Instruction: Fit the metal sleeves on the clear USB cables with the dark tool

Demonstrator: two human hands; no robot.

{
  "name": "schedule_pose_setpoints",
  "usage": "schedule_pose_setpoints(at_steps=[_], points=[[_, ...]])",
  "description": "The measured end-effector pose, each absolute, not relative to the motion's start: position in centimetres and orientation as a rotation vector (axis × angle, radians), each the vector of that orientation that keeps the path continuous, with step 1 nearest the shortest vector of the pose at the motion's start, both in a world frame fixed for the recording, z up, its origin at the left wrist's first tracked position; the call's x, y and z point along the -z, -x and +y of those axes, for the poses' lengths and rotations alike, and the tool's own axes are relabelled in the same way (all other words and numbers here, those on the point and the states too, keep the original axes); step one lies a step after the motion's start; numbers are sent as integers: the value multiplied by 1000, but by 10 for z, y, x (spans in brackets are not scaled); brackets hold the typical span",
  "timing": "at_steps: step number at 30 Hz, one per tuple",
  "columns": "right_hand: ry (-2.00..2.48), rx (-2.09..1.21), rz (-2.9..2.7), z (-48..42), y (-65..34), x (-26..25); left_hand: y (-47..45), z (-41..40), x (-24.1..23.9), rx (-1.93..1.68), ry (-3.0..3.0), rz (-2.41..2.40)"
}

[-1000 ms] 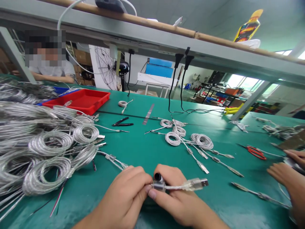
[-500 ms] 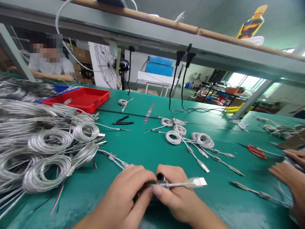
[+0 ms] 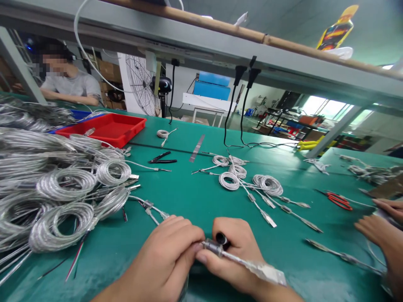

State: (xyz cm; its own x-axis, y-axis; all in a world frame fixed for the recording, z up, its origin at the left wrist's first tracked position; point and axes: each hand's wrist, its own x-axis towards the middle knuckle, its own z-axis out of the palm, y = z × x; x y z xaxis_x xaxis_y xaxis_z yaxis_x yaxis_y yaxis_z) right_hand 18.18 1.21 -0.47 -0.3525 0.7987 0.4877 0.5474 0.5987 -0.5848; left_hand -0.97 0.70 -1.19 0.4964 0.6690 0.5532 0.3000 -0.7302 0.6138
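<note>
In front of me my left hand (image 3: 168, 256) pinches a clear-jacketed USB cable (image 3: 234, 256) just left of its ferrite bead (image 3: 213, 247). My right hand (image 3: 241, 239) is closed around a black tool with a round end (image 3: 223, 239); the rest of it is hidden in the fist, so I cannot tell its kind. The right thumb lies beside the bead. The USB plug (image 3: 273, 274) sticks out to the right over my right wrist. Part of the cable runs hidden beneath my hands.
Coiled cables (image 3: 63, 226) are heaped at left, beside a red tray (image 3: 126, 130). Black cutters (image 3: 162, 158), a steel ruler (image 3: 197, 148) and several coiled cables (image 3: 229, 181) lie mid-table. Orange-handled pliers (image 3: 339, 200) and another person's hands (image 3: 378, 230) are at right.
The USB plug end has swung down toward me. My right hand has turned slightly, so the bead and the tool's round end show more. My left hand keeps its pinch.
</note>
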Motion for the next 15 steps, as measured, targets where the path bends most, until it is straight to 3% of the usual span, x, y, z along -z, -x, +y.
schedule_pose_setpoints(at_steps=[10,15], points=[[1243,-755,-2135,6,-186,-1,12,9,8,-1057,-2026,941],[1170,-716,-2154,7,-188,-2,12,9,5,-966,-1849,984]])
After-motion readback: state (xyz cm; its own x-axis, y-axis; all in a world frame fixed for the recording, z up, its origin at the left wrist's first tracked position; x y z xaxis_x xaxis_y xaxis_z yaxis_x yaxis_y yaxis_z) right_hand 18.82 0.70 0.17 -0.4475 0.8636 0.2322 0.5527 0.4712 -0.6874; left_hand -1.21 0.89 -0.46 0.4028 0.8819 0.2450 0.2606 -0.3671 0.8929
